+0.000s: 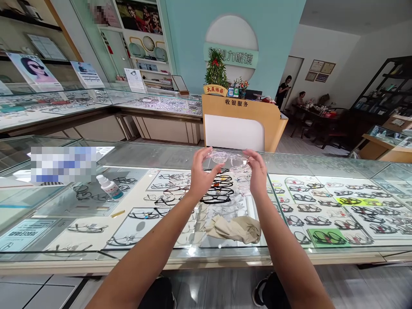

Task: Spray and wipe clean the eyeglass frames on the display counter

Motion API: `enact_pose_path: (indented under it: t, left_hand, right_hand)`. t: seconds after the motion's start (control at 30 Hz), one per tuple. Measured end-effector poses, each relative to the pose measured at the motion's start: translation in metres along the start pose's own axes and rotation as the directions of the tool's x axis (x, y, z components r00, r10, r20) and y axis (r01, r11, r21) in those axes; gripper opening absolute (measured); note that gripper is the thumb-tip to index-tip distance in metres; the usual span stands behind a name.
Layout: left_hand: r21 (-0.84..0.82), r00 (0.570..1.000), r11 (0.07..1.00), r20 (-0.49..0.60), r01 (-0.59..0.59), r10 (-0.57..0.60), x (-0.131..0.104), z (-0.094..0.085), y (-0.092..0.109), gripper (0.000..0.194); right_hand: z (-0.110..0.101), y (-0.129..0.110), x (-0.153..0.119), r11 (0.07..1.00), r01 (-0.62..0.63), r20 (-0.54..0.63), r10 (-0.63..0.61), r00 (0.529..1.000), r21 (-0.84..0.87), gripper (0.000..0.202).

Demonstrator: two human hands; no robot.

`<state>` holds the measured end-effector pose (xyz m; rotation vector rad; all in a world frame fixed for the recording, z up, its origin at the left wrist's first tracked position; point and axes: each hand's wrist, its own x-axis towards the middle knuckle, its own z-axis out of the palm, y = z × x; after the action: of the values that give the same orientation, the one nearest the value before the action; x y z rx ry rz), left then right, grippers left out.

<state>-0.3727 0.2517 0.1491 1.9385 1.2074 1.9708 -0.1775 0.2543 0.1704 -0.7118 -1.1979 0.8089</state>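
Note:
A pair of clear-framed glasses [238,162] is held up between my two hands, above the glass counter top. My left hand [203,173] grips its left side, thumb and fingers bent around the edge. On the other side my right hand [257,172] pinches the frame with closed fingers. Below them a crumpled beige cloth [233,228] lies on the glass near the front edge. A white spray bottle [110,187] with a blue label stands on the counter to the left.
The glass display counter [222,254] spans the view, with rows of glasses inside. Past it stand a wooden cashier desk [234,124] with plants and more showcases [154,103]. Two people are at the back right.

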Motion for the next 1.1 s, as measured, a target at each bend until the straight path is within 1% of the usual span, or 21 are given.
enact_pose_path:
  t: [0.07,0.13,0.2,0.3,0.4,0.5,0.57,0.63,0.7,0.73,0.83,0.87,1.0,1.1]
  left_hand:
    - [0.052,0.998,0.997,0.038,-0.054,0.052,0.001,-0.002,0.004,0.057]
    - [0.105,0.991,0.988,0.08,-0.112,0.104,0.001,-0.003,0.007,0.056]
    - [0.141,0.985,0.978,0.106,-0.154,0.139,0.001,-0.004,0.01,0.057]
    - [0.142,0.981,0.974,0.115,-0.174,0.158,0.001,-0.005,0.013,0.058]
    - [0.081,0.978,0.983,0.144,-0.165,0.152,0.001,-0.005,0.014,0.055]
    - [-0.021,0.978,0.995,0.181,-0.101,0.103,0.001,-0.004,0.014,0.053]
    - [-0.085,0.977,0.996,0.206,-0.04,0.056,0.001,-0.004,0.013,0.053]
    - [-0.124,0.972,0.992,0.233,0.012,0.017,0.001,-0.004,0.012,0.053]
    - [-0.132,0.965,0.99,0.262,0.051,-0.015,0.002,-0.005,0.012,0.053]
    - [-0.129,0.961,0.989,0.275,0.07,-0.032,0.002,-0.006,0.012,0.053]
    - [-0.111,0.947,0.986,0.309,0.123,-0.083,0.001,-0.007,0.012,0.054]
    - [-0.11,0.943,0.984,0.318,0.138,-0.097,0.001,-0.008,0.013,0.055]
    - [-0.118,0.922,0.975,0.364,0.187,-0.133,0.001,-0.01,0.013,0.057]
    - [-0.123,0.904,0.966,0.397,0.225,-0.16,0.001,-0.01,0.012,0.057]
  right_hand:
    - [-0.003,-0.005,-0.001,0.978,0.131,0.031,-0.128,0.991,-0.161,0.028]
    - [-0.003,-0.007,-0.001,0.932,0.233,0.128,-0.205,0.97,-0.276,0.022]
    - [-0.003,-0.005,-0.001,0.898,0.283,0.217,-0.218,0.952,-0.338,0.015]
    - [-0.003,-0.001,0.001,0.886,0.279,0.287,-0.176,0.941,-0.371,0.014]
    - [-0.005,0.002,0.003,0.903,0.23,0.32,-0.111,0.941,-0.362,0.015]
    - [-0.008,0.004,0.006,0.928,0.165,0.331,-0.048,0.943,-0.335,0.014]
    - [-0.009,0.007,0.007,0.952,0.095,0.35,0.013,0.937,-0.291,0.013]
    - [-0.012,0.011,0.009,0.976,-0.014,0.377,0.098,0.921,-0.219,0.012]
    - [-0.015,0.013,0.012,0.981,-0.106,0.406,0.165,0.899,-0.164,0.013]
    - [-0.016,0.014,0.013,0.98,-0.122,0.412,0.178,0.894,-0.16,0.013]
    - [-0.02,0.013,0.015,0.976,-0.114,0.421,0.184,0.888,-0.186,0.013]
    - [-0.021,0.011,0.016,0.974,-0.131,0.429,0.2,0.881,-0.185,0.013]
    - [-0.024,0.008,0.015,0.957,-0.246,0.484,0.291,0.825,-0.154,0.018]
    - [-0.025,0.01,0.014,0.951,-0.269,0.482,0.31,0.82,-0.155,0.023]
